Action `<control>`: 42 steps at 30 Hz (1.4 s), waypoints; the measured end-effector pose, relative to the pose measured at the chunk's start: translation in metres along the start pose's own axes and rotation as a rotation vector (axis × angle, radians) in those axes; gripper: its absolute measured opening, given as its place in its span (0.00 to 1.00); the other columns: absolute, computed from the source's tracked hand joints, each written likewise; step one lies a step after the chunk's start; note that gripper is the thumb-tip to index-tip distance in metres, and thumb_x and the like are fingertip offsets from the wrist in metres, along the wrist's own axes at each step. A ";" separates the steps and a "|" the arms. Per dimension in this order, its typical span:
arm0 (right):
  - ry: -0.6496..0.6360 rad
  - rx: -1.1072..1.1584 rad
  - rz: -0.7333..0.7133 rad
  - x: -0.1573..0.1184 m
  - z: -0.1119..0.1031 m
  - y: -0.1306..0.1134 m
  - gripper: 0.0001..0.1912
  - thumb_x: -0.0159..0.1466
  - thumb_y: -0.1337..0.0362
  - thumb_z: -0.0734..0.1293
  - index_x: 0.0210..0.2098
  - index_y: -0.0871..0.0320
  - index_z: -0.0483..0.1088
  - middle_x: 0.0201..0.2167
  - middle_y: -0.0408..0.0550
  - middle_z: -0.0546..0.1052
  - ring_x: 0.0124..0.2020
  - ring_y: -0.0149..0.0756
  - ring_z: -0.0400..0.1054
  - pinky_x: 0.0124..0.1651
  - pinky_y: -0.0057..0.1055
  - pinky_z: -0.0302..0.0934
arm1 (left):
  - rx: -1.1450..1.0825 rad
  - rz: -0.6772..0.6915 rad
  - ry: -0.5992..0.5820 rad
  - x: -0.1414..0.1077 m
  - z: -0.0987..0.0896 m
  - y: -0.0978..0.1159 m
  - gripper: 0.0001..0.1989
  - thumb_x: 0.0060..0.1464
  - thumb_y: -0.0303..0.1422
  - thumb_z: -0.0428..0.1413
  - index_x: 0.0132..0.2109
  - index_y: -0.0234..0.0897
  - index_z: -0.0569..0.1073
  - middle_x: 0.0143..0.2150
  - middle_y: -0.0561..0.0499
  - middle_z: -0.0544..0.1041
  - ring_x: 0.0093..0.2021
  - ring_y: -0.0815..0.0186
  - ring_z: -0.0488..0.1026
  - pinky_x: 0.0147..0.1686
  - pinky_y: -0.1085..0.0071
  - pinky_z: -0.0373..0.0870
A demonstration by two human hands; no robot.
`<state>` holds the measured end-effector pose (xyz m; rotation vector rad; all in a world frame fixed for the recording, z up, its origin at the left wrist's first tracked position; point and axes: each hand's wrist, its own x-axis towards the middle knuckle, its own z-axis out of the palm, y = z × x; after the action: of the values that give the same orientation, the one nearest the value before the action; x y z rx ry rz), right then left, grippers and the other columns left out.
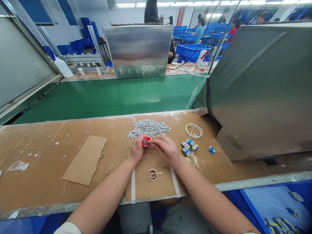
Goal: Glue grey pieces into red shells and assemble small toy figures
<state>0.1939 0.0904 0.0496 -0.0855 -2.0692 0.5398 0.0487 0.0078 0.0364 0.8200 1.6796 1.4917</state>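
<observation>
Near the middle of the bench, my left hand [137, 150] is closed around a small red plastic piece [146, 142] with grey and blue parts. My right hand [167, 150] meets it from the right, thumb and fingers pinched together at the piece's edge. Whatever sits between those fingertips is too small to make out. Just beyond both hands spreads a pile of small grey tiles [149, 126]. Below them, on a taped cardboard mat [141, 188], stands a small round cup [149, 178] with a cotton swab [158, 173] resting in it.
Several grey, blue and yellow blocks [186, 151], a tape ring [200, 134] and a blue piece [212, 149] lie to the right. A cardboard sheet [84, 161] lies left. Beyond runs a green belt [117, 97]; a metal panel [263, 94] stands right. A blue bin [253, 208] sits below.
</observation>
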 end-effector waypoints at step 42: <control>-0.412 -0.168 0.040 -0.003 -0.008 0.001 0.14 0.80 0.63 0.53 0.37 0.53 0.60 0.34 0.48 0.72 0.34 0.38 0.63 0.37 0.34 0.58 | 0.028 0.136 -0.329 -0.007 -0.017 0.011 0.36 0.60 0.66 0.42 0.32 0.37 0.72 0.23 0.52 0.64 0.24 0.68 0.59 0.23 0.70 0.58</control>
<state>0.2023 0.0931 0.0503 -0.1222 -2.5185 0.4320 0.0381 -0.0061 0.0488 1.1469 1.4255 1.3379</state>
